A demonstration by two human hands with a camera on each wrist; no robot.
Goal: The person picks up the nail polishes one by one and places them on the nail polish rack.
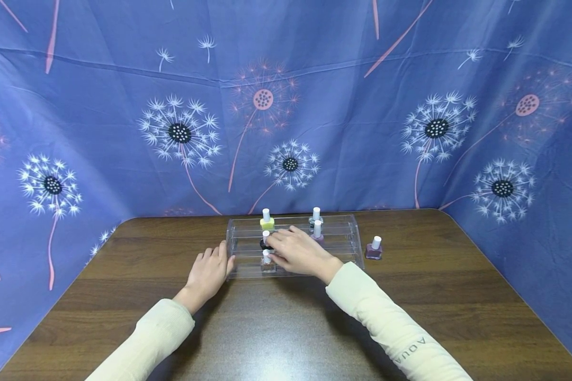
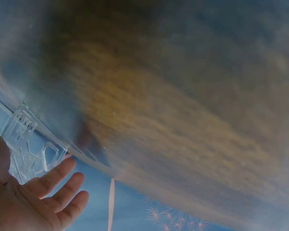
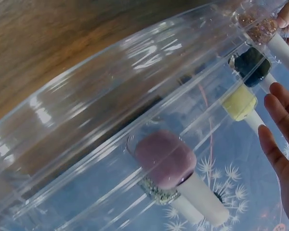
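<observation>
A clear tiered rack (image 1: 291, 273) stands on the table with several white-capped nail polish bottles in it. At its left end is my left hand (image 1: 208, 272), fingers loosely extended beside the rack's side. My right hand (image 1: 300, 251) reaches over the middle tiers, thumb tip right at the cap of the glittery nail polish bottle (image 3: 257, 30) in front. Its fingers lie near the cap of the dark nail polish bottle (image 3: 253, 66), with the yellow bottle (image 1: 267, 223) behind. A mauve bottle (image 3: 164, 159) and a glittery greenish bottle (image 3: 159, 191) sit further right, partly hidden by the hand in the head view.
A dark purple nail polish bottle (image 1: 374, 251) stands on the wooden table (image 1: 267, 328), just right of the rack. Behind the table hangs a blue cloth (image 1: 352, 159) with dandelion prints, which also comes round both sides.
</observation>
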